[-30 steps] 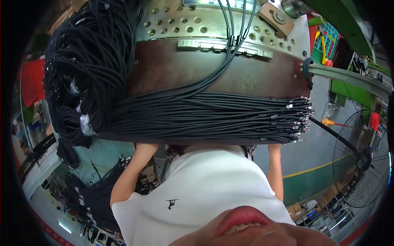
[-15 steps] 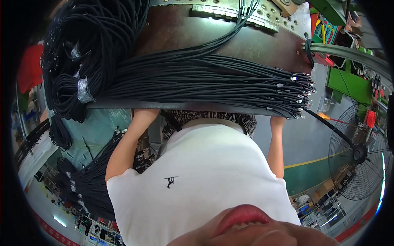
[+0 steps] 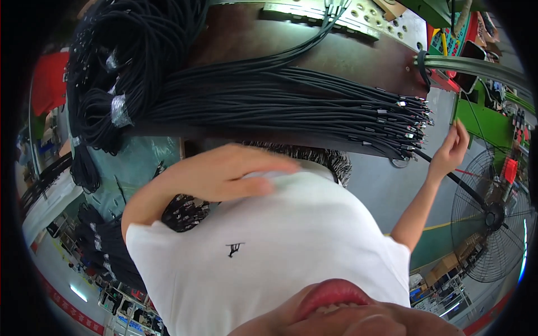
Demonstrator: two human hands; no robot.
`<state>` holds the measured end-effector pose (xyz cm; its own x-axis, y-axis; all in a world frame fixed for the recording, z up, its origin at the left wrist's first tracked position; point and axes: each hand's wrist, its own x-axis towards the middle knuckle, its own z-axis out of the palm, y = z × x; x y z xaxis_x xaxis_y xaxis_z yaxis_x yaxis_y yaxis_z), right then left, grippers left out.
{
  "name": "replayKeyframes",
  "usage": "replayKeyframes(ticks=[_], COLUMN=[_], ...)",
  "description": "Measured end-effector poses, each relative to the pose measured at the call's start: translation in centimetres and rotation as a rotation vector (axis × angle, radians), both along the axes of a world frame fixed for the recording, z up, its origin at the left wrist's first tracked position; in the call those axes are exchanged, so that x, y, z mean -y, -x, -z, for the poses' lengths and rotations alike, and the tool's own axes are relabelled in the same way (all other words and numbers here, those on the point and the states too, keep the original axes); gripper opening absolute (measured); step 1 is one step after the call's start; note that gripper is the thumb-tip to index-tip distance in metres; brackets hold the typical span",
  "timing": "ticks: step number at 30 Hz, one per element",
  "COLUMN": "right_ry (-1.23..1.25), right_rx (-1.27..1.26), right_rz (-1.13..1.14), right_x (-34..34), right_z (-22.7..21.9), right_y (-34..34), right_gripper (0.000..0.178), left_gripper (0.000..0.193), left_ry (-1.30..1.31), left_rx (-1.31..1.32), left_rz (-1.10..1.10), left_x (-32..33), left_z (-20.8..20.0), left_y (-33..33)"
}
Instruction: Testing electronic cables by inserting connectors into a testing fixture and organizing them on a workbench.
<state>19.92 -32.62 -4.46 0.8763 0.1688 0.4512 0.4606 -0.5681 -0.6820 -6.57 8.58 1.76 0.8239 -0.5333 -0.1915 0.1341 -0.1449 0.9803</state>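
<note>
My left hand (image 3: 241, 168) is raised in front of the white shirt, below the table's near edge. It holds nothing; its fingers are stretched out and the thumb stands apart, slightly smeared by motion. Off the table's right end, my right hand (image 3: 449, 151) is held up with loosely bent fingers and nothing visible in them. Nearest to it are the connector ends (image 3: 412, 126) of a row of black cables (image 3: 269, 109) laid along the table (image 3: 358, 64). Those cables run left to a large coiled heap (image 3: 140, 56), where clear plastic wrap (image 3: 120, 110) binds a bundle.
Several cables lead up to a metal slotted fixture (image 3: 319, 22) at the table's back. A black floor fan (image 3: 493, 215) stands at right, near a curved metal rail (image 3: 476, 65). More bundled black cables (image 3: 106, 241) lie on a lower green surface (image 3: 151, 151) at left.
Both hands have left the table's near edge: the left has swung up before the shirt, the right out to the right. The cables lie as before, while the view has shifted slightly.
</note>
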Motion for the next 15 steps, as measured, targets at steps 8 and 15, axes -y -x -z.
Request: replayKeyframes(ticks=[8,15], right_ry=[0.540,0.441], right_rx=[0.473,0.258], right_rz=[-0.681,-0.848], right_x=[-24.7,-20.8], right_z=[2.5,-0.2], right_y=[-4.8,-6.9], right_gripper=[0.041,0.025], left_gripper=[0.067,0.040], left_ry=[-0.980,-1.420], left_rx=[0.638,0.548], left_rz=[-0.285,-0.491], left_x=[6.5,-6.7], left_z=[2.8,2.9], left_y=[-9.8,-1.4])
